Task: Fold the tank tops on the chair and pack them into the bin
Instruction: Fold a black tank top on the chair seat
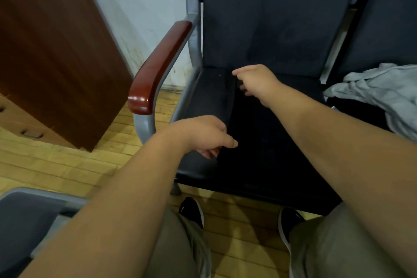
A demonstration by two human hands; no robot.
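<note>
A black tank top (266, 142) lies flat on the dark seat of the chair (203, 97), hard to tell apart from the upholstery. My left hand (203, 135) pinches the cloth's left edge near the front of the seat. My right hand (257, 81) reaches across and pinches the same left edge near the backrest. On the neighbouring seat to the right lies a crumpled grey tank top (381, 92) over another black garment (356, 110). At the bottom left is a grey-rimmed dark object (27, 216); I cannot tell whether it is the bin.
The chair has a red-brown wooden armrest (158, 67) on a grey metal frame to my left. A brown wooden cabinet (56, 52) stands further left on the wooden floor. My legs and black shoes (191, 212) are right in front of the seat.
</note>
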